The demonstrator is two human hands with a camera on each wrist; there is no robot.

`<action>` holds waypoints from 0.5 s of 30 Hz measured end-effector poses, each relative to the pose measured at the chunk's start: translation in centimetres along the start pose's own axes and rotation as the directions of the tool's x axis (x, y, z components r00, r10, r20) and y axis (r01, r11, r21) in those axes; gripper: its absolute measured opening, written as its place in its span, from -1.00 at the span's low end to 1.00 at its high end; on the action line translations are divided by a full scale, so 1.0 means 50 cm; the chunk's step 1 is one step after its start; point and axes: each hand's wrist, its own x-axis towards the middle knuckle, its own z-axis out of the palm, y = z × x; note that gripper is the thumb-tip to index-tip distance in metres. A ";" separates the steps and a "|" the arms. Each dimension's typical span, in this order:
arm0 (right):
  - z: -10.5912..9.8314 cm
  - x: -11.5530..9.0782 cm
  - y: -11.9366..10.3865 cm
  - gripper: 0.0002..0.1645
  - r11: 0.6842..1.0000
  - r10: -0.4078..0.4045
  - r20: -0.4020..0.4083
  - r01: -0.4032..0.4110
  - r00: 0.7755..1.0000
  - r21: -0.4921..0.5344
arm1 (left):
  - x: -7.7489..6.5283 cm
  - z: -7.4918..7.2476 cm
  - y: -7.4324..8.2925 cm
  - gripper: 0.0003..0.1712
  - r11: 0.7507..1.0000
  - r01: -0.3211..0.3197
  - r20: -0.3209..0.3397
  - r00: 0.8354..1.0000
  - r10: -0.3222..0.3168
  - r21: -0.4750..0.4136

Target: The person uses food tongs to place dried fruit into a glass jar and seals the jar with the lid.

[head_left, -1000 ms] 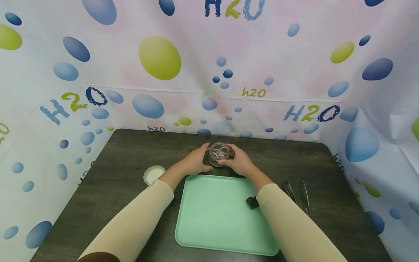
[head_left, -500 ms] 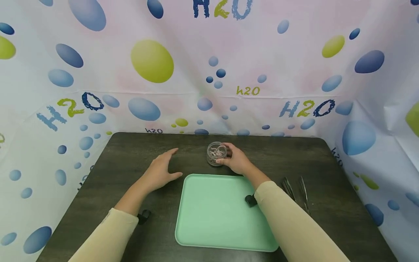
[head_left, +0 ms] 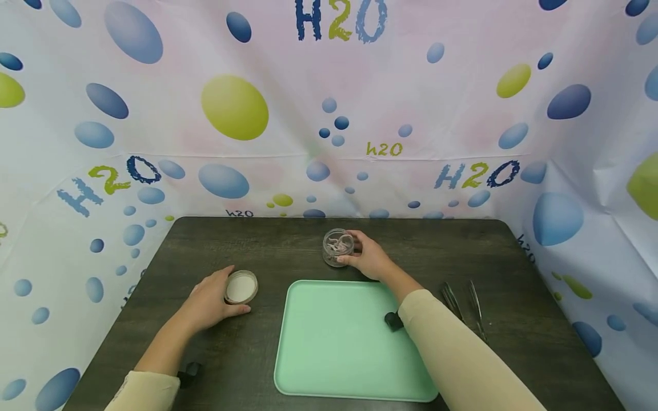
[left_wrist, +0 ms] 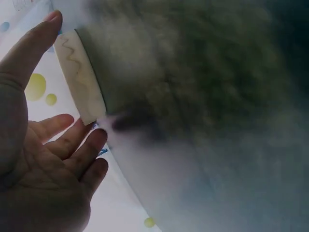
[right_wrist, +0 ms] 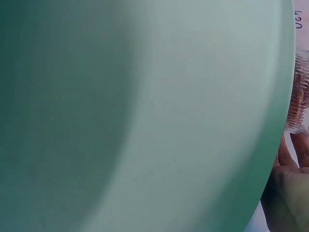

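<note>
In the head view, a clear jar point(head_left: 335, 258) with pale, looped strands inside stands near the back middle of the table. My right hand point(head_left: 371, 257) holds its right side, thumb in front and fingers behind. A sliver of the ribbed jar point(right_wrist: 298, 96) shows in the right wrist view, above part of my right hand point(right_wrist: 292, 193). To the left, a round cream lid point(head_left: 241, 287) lies on the table. My left hand point(head_left: 208, 299) is spread around its left side. Edge-on in the left wrist view, the lid point(left_wrist: 79, 75) sits between thumb and loosely bent fingers.
A light green tray point(head_left: 344, 342) lies in front of the jar, partly under my right forearm. Slim metal utensils point(head_left: 478, 311) lie to the right of that sleeve, partly hidden. A patterned sheet point(head_left: 288, 114) hangs behind the dark table point(head_left: 411, 240).
My left hand has left the jar and moved left and nearer, over to the lid. My right hand has stayed at the jar. The head view has shifted slightly.
</note>
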 end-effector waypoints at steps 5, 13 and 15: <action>-0.001 -0.004 0.006 0.01 1.000 0.001 0.002 -0.001 1.000 -0.006 | -0.001 -0.001 -0.010 0.35 1.000 0.015 0.047 0.999 -0.015 0.009; 0.000 -0.005 0.005 0.01 0.999 -0.009 0.007 0.009 1.000 -0.030 | 0.015 -0.021 -0.002 0.16 0.991 0.021 0.045 0.999 -0.027 0.129; 0.001 -0.004 0.003 0.01 0.999 -0.012 0.006 0.012 1.000 -0.030 | 0.018 -0.026 0.002 0.16 0.989 0.026 0.045 0.998 -0.033 0.148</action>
